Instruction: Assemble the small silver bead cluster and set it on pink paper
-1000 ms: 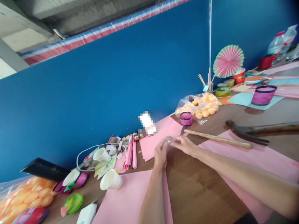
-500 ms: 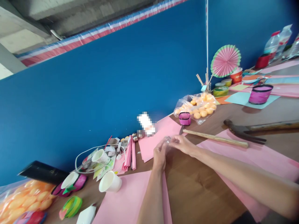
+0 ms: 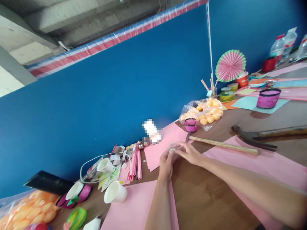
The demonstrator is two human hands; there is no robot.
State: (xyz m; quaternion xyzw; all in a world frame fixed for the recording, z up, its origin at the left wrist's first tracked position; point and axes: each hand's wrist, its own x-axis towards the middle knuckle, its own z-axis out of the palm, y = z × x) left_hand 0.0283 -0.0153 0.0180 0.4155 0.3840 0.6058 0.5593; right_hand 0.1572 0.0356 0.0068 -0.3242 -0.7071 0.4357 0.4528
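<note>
Held between my two hands is a small, clear, shiny thing (image 3: 172, 148), perhaps crumpled plastic; it is too small and blurred to name. My left hand (image 3: 165, 164) closes on it from below and the left, thumb up. With bent fingers, my right hand (image 3: 190, 154) pinches it from the right. Both hands are over the brown table (image 3: 196, 195), near the edge of a pink paper sheet (image 3: 165, 140). Beyond my right hand lies a hammer with a pale wooden handle (image 3: 223, 145).
A dark claw hammer (image 3: 254, 137) lies at right. Behind it stand a purple band (image 3: 268, 98) and a bag of orange balls (image 3: 211, 111). White paper cups (image 3: 116, 192), pink strips (image 3: 134, 163) and a white cable (image 3: 82, 166) are at left. A blue wall (image 3: 120, 86) bounds the table.
The view has shifted slightly, so the scene sits a little lower. My right fingers have curled over the small clear thing; both hands stay together on it.
</note>
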